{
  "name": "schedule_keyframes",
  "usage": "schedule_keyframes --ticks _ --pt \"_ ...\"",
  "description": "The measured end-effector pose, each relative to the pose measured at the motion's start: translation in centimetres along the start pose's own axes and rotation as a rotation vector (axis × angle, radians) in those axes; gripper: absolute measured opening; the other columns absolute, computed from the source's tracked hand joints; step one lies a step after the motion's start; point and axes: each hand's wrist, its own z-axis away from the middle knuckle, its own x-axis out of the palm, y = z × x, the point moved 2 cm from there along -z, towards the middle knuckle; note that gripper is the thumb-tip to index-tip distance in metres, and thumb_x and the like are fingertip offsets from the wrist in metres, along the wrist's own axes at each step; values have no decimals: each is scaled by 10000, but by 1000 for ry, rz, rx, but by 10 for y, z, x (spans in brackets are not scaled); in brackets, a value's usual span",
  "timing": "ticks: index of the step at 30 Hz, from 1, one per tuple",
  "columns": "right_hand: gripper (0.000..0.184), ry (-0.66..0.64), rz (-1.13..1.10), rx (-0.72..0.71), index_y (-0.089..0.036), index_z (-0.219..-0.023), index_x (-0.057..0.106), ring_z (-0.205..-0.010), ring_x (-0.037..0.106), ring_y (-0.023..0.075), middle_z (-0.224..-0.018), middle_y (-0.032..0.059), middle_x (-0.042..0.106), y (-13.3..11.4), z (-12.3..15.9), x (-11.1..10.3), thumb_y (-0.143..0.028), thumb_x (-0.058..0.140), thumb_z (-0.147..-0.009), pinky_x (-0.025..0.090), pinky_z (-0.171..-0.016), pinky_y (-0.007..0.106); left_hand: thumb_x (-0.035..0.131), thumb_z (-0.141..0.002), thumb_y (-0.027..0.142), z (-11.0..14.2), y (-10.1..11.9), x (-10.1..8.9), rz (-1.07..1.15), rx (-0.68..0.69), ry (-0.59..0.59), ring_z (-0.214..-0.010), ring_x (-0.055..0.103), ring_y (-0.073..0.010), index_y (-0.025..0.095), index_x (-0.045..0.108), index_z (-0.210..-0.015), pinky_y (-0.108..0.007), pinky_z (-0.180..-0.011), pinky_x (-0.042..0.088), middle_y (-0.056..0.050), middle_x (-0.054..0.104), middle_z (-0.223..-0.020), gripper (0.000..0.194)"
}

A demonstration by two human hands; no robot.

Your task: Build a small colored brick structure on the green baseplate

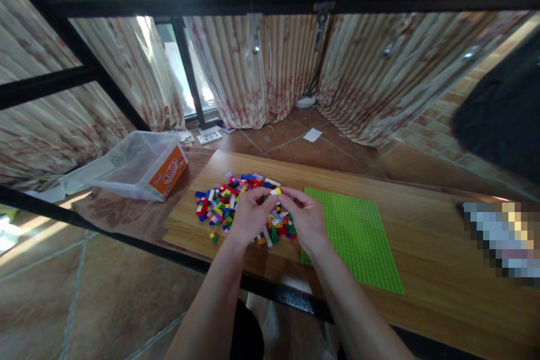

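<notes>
Clear plastic bin [141, 166] lay tipped at far left, loose brick pile [236, 202] beside it on the wood table [422, 247]. Your left hand [248, 216] and right hand [307, 218] met, both pinching a small yellow-white piece [276, 192] above the pile. Green baseplate [356, 233] at right was bare; building looked barely begun.
</notes>
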Motion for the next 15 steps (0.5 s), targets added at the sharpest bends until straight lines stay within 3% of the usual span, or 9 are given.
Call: schedule_keyframes --ticks 3,6,11,15 --pt "278 -3 -31 55 -195 -820 791 -589 599 136 -701 23 737 1 0 -1 -390 802 -622 489 -587 288 673 -767 351 0 -1 -2 -13 -38 8 -582 556 -119 137 737 -847 -223 -557 418 3 674 -667 237" --pt "280 22 -42 47 -202 -815 789 -596 600 129 -718 21 739 0 -1 -4 -382 812 -602 494 -585 277 658 -772 345 -2 0 -7 -109 -29 7 -561 542 -117 144 735 -827 -226 -542 406 8 671 -654 223" --pt "331 162 29 20 -184 -861 774 -590 599 134 -689 20 717 0 -7 -19 -406 791 -617 487 -560 265 647 -778 275 -3 4 -19 -503 113 124 -634 603 -151 187 741 -779 -258 -620 452 -6 719 -722 128" --pt "372 164 146 -6 -166 -902 765 -609 614 153 -701 31 714 5 -12 -28 -436 760 -645 499 -585 287 638 -788 223 -2 4 -17 -737 195 152 -733 653 -186 200 737 -788 -296 -711 488 -36 738 -811 102"
